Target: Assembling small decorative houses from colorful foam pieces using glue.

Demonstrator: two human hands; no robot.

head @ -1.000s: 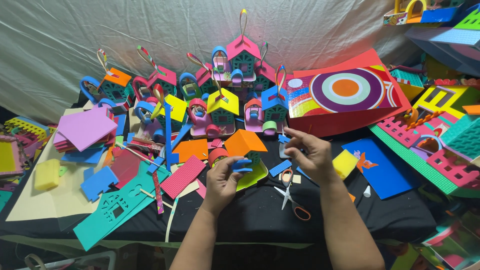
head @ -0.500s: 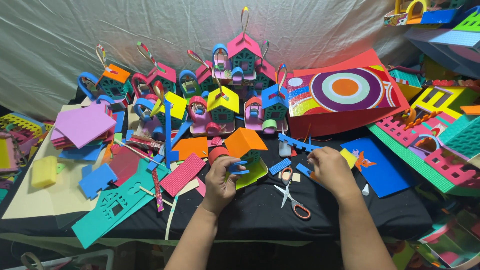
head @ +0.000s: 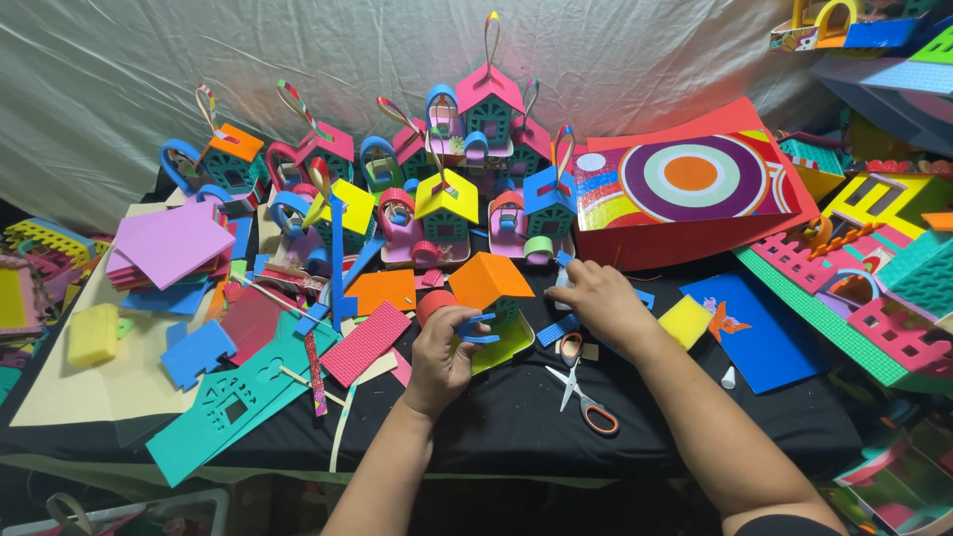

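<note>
Moved: right hand (head: pixel 601 298) has shifted back toward the row of houses.
Right hand: fingers curled, grip unclear.
Left hand (head: pixel 442 352): pinching a blue foam piece (head: pixel 479 329) beside the orange-roofed house (head: pixel 493 288), mid-worktop.

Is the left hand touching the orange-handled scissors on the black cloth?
Apart. The head view shows black cloth between the left hand and the scissors.

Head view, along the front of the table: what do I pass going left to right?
Yellow sponge → teal house cutout → pink textured strip → left hand holding a blue foam piece → scissors → right hand → blue sheet.
</note>
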